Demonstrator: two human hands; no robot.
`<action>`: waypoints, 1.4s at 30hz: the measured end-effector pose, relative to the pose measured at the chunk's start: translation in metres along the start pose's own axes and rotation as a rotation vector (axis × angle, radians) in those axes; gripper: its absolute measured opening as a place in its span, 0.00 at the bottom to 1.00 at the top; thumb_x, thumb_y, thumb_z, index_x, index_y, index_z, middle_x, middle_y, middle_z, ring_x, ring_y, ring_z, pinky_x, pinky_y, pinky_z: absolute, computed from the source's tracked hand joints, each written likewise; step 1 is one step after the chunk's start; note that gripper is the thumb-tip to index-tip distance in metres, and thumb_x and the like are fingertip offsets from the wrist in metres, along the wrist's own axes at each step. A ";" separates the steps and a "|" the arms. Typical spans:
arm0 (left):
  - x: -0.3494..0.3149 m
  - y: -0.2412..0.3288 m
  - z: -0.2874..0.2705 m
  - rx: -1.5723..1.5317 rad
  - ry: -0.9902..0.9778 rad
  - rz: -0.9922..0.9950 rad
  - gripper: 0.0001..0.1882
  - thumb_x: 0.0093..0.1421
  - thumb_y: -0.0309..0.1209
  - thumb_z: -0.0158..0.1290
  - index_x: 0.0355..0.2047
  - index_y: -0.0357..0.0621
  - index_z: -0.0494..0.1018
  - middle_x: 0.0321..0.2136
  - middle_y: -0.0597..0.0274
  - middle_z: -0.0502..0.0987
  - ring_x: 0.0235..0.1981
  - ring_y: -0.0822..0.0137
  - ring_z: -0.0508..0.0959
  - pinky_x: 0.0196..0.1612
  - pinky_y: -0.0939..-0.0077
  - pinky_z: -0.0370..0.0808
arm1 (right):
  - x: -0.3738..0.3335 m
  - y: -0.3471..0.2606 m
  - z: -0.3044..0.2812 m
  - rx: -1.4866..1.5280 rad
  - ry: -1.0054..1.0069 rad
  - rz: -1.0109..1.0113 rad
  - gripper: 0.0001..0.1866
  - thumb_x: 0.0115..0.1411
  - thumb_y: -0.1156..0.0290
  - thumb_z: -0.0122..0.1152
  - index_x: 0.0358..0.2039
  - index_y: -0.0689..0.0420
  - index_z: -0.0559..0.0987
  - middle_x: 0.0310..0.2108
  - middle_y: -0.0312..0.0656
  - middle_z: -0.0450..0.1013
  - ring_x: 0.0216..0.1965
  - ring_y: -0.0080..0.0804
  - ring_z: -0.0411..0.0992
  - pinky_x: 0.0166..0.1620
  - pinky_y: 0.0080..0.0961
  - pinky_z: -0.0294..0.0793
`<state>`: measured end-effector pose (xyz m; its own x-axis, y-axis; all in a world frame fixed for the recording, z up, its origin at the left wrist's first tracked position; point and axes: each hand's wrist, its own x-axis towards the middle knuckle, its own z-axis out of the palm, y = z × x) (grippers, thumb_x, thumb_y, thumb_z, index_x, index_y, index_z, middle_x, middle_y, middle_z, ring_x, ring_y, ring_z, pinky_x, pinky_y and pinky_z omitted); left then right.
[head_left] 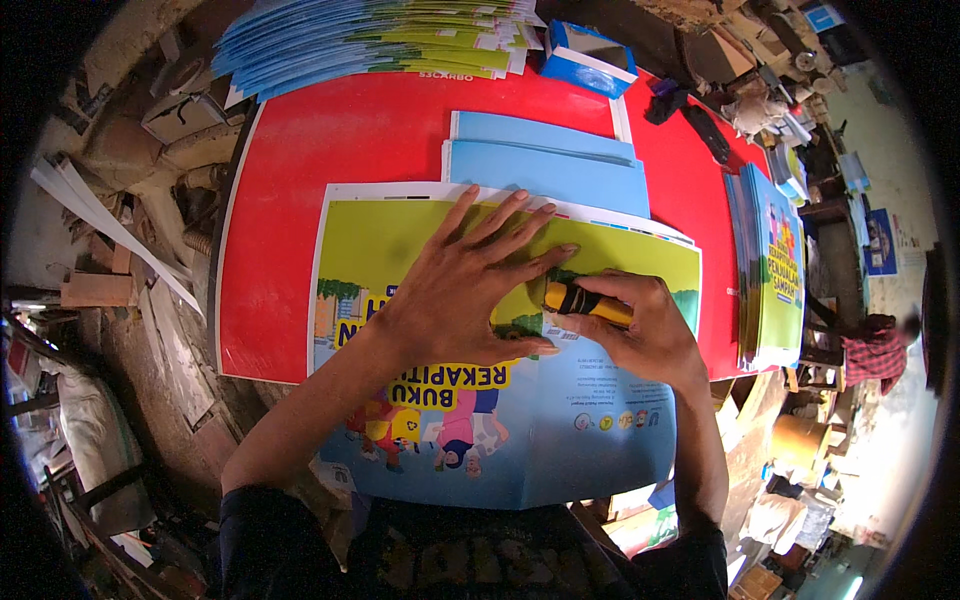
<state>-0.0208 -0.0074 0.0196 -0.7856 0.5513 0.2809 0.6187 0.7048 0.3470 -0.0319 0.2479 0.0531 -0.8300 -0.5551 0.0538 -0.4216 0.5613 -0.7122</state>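
A yellow-and-black tool (582, 301) sits in the grip of the right hand (640, 330), whose fingers and thumb wrap its body; its front end points left, out of the grip, toward the fingertips of the other hand. Directly beneath the grip lies a large printed sheet (565, 430), green along its far part and blue along its near part, its printing upside down to the person. Whether the tool's tip touches the sheet cannot be told. Just left of the grip, the left hand (470, 290) holds nothing; it lies over the sheet, palm down, fingers spread wide and thumb toward the grip. Beyond the grip, light blue sheets (560, 180) show past the sheet's far edge, on a red board (350, 130) that spreads out to both sides. Farther beyond are a blue box (590, 62) and, to its left, a broad stack of printed sheets (375, 45). Well to the right of the grip stands a pile of booklets (772, 265); farther right is a person in a red checked shirt (876, 355).
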 end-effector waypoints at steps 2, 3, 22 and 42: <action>0.000 0.000 0.000 0.006 -0.002 0.002 0.52 0.53 0.73 0.56 0.73 0.63 0.62 0.75 0.58 0.56 0.77 0.51 0.51 0.77 0.41 0.37 | 0.000 -0.009 0.000 0.023 -0.017 0.062 0.25 0.53 0.66 0.79 0.48 0.66 0.81 0.38 0.54 0.80 0.40 0.52 0.81 0.45 0.40 0.82; 0.001 0.000 0.000 0.008 -0.004 0.002 0.52 0.53 0.73 0.56 0.73 0.63 0.62 0.75 0.58 0.56 0.77 0.51 0.51 0.77 0.41 0.37 | -0.001 -0.014 0.000 0.020 -0.015 0.060 0.25 0.53 0.66 0.79 0.48 0.66 0.81 0.38 0.54 0.80 0.40 0.52 0.81 0.45 0.40 0.82; 0.001 0.002 -0.003 0.053 -0.027 0.030 0.53 0.54 0.74 0.55 0.73 0.62 0.61 0.75 0.55 0.56 0.77 0.49 0.51 0.77 0.41 0.37 | 0.009 -0.018 -0.008 0.035 -0.103 0.071 0.16 0.59 0.66 0.74 0.42 0.65 0.84 0.31 0.55 0.81 0.32 0.48 0.82 0.39 0.37 0.81; 0.013 -0.002 -0.013 -0.312 -0.255 0.134 0.16 0.65 0.31 0.59 0.53 0.54 0.77 0.49 0.67 0.79 0.55 0.64 0.75 0.62 0.66 0.75 | -0.055 0.117 -0.047 0.217 1.012 0.396 0.17 0.69 0.61 0.66 0.43 0.65 0.84 0.25 0.27 0.70 0.28 0.14 0.63 0.30 0.19 0.61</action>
<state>-0.0317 -0.0078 0.0345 -0.6500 0.7496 0.1249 0.6573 0.4721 0.5875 -0.0528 0.3725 -0.0004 -0.8490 0.4530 0.2719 -0.0700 0.4137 -0.9077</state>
